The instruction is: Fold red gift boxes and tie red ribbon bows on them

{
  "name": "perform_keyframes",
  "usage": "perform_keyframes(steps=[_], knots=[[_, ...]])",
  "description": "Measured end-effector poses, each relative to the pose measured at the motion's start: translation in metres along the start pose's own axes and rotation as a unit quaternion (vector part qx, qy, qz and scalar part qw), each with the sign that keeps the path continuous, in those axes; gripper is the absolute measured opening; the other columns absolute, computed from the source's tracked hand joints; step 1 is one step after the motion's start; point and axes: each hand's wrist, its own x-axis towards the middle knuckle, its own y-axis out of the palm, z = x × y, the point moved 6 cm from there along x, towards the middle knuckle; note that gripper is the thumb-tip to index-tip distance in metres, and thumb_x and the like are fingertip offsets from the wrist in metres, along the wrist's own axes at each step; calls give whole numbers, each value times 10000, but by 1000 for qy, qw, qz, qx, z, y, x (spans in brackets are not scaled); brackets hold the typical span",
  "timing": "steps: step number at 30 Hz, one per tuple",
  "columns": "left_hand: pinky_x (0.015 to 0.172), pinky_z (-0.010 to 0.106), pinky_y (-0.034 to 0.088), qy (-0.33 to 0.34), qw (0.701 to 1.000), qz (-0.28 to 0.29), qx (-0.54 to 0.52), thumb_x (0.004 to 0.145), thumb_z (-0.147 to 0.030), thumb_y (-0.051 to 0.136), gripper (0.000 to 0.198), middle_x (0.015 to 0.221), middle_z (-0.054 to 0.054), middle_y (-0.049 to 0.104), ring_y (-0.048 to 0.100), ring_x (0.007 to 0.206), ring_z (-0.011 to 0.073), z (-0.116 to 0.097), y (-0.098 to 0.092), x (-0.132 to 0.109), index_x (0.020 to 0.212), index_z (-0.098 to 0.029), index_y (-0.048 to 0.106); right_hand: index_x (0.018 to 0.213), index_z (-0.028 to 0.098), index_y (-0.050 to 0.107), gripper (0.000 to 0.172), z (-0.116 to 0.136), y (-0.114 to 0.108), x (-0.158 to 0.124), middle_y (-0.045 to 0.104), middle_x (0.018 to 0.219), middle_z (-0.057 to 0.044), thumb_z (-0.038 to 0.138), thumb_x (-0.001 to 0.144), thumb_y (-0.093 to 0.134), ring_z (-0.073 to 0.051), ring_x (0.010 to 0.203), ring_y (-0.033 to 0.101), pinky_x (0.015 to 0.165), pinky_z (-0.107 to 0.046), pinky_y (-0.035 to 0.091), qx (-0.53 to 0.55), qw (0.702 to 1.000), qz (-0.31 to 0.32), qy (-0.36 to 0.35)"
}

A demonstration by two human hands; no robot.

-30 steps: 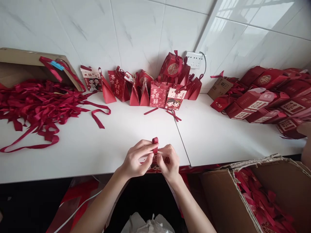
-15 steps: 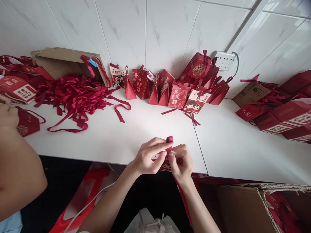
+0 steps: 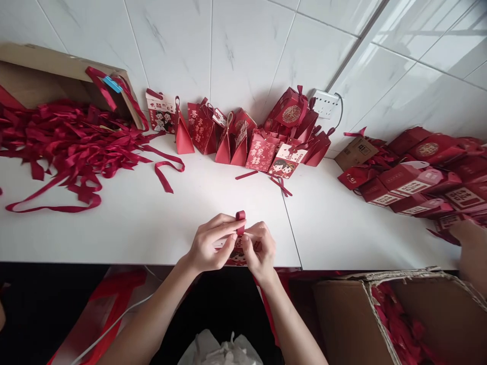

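At the table's front edge, a small red and white gift box (image 3: 236, 257) with a cartoon print sits between my two hands, which cover most of it. A folded dark red ribbon (image 3: 240, 223) stands up in a loop from the box's top edge. My left hand (image 3: 213, 242) is closed on the ribbon, fingers stretched across the loop and thumb below. On the other side, my right hand (image 3: 262, 248) pinches at the base of the loop with thumb and forefinger; its exact grip is partly hidden.
Loose red ribbons (image 3: 79, 147) spill from a cardboard box (image 3: 72, 66) at the left. Finished-looking gift boxes (image 3: 262, 150) line the wall below a power strip (image 3: 326, 104). More red boxes (image 3: 411, 177) are heaped right, touched by another person's hand (image 3: 472, 246). An open carton (image 3: 342, 314) stands below.
The view has shifted right, so table items appear further left. My hands keep nearly the same hold on the ribbon. The other person's arm at left is mostly gone; a hand appears at right.
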Motion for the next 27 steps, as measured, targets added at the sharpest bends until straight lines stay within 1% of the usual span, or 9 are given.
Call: perform_keyframes(steps=[6,10,16,20,27], knots=[[679,241,592,-7,1000,13,-18,802,-23,516,464,984,78,635,640,881,152,2,0,0,1230,-195,568,865,210,537,79,-2,-1,-2,494,667,8,133,869,515,-138,635,478,527,-260,411,-8,1000,-6,4],[690,251,605,-16,999,25,-22,803,-33,533,491,1001,74,636,640,916,161,3,1,0,1258,-219,547,881,213,537,81,-3,0,-3,488,660,10,136,867,516,-140,626,472,519,-262,410,-11,1000,-21,-11],[661,211,593,-30,998,32,-35,814,-26,521,501,987,65,624,631,868,131,3,0,1,1271,-232,538,902,211,540,96,-3,1,-4,495,658,9,126,862,521,-135,611,456,516,-264,407,-8,999,-31,-23],[655,209,582,-36,998,33,-38,832,-45,504,482,972,62,623,627,833,125,4,1,0,1272,-238,541,917,214,544,113,-4,1,-5,505,682,3,119,858,524,-132,613,460,515,-262,405,-6,999,-37,-26],[611,203,569,-35,999,15,-31,834,-54,507,462,968,64,632,632,788,123,6,1,-1,1256,-235,557,929,218,548,131,-6,1,-5,515,694,1,115,850,533,-132,611,462,513,-263,401,-3,999,-40,-27]])
